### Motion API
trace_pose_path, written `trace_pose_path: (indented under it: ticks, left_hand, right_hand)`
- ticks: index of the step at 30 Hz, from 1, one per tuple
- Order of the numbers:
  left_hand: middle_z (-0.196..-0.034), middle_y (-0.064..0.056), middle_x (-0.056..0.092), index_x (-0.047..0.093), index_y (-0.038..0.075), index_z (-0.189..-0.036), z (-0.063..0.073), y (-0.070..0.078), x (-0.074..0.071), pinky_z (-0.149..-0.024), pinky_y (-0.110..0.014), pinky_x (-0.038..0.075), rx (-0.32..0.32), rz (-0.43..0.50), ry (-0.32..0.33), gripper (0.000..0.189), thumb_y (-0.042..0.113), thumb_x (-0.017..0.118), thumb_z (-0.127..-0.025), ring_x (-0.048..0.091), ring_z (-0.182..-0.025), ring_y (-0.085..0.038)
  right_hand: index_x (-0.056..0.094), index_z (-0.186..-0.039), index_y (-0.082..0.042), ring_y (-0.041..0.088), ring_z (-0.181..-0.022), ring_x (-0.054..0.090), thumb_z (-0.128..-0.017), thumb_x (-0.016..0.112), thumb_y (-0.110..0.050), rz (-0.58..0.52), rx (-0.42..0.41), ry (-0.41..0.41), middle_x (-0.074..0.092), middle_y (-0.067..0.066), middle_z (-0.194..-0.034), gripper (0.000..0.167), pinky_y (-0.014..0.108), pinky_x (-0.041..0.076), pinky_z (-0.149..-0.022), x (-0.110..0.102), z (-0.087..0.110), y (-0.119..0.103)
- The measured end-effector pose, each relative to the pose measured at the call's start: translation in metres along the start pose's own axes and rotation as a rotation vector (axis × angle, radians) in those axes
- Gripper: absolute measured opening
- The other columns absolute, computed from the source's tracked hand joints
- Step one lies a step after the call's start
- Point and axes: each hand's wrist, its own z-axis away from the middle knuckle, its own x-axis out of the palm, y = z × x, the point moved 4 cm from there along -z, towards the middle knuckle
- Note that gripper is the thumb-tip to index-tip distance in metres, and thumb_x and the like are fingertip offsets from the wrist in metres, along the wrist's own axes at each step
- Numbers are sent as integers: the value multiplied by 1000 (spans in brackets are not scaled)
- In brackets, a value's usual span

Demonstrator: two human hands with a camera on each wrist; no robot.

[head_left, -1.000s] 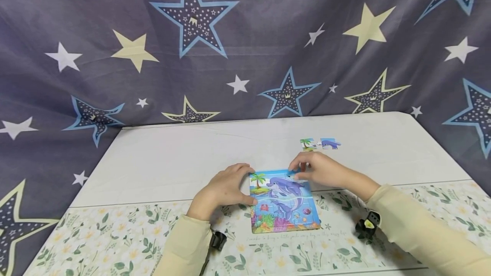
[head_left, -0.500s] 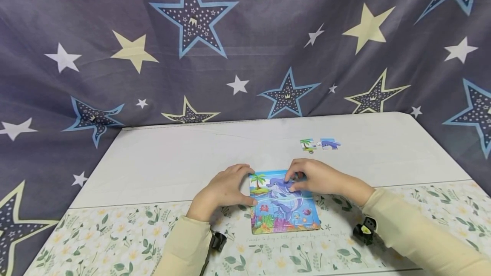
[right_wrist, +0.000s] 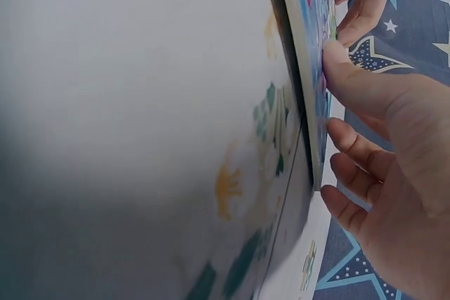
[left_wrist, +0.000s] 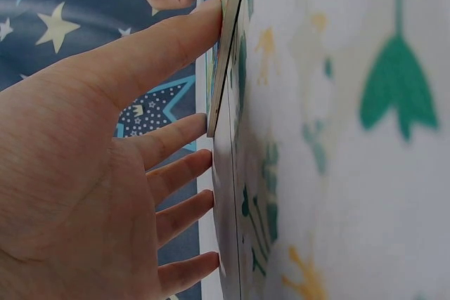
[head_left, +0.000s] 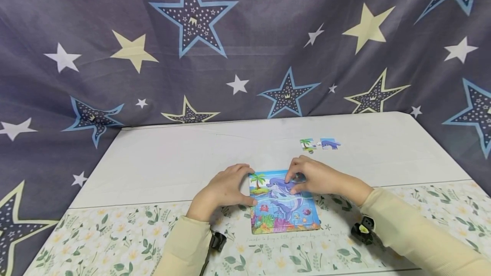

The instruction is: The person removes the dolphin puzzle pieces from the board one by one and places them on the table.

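In the head view a square dolphin jigsaw puzzle [head_left: 281, 218] lies flat on the table, with a palm tree, sea plants and a blue border. My left hand [head_left: 224, 186] steadies its left side, index finger at the far left corner and thumb on the left edge. The left wrist view shows that hand [left_wrist: 91, 124] with fingers spread. Over the upper right part of the picture, my right hand [head_left: 318, 176] touches the puzzle's face with thumb and index fingertips apart. Its other fingers bend loosely in the right wrist view [right_wrist: 401, 152]; no lifted piece shows.
Behind the right hand lie two loose jigsaw pieces, a palm tree piece [head_left: 307, 144] and a dolphin piece [head_left: 329, 144]. The table [head_left: 184, 148] is white at the back and flower-patterned in front. A dark star-printed curtain [head_left: 245, 46] hangs beyond its far edge.
My right hand has moved left and slightly nearer from the puzzle's upper right corner onto the dolphin, then nearly stopped. The left hand, puzzle and loose pieces have stayed in place.
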Motion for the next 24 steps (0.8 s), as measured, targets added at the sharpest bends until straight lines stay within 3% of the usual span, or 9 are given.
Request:
trace_pose_path:
  ticks: [24]
  left_hand:
    - [-155,-7,38,50,14,-142,0,-1,0,-115,-53,28,-7,1,5,81,44,84,-75,32,-143,-29]
  right_hand:
    - [70,-95,-22,16,-89,46,-79,83,-24,36,12,13,55,-5,-106,21,35,45,-78,1,-3,-2]
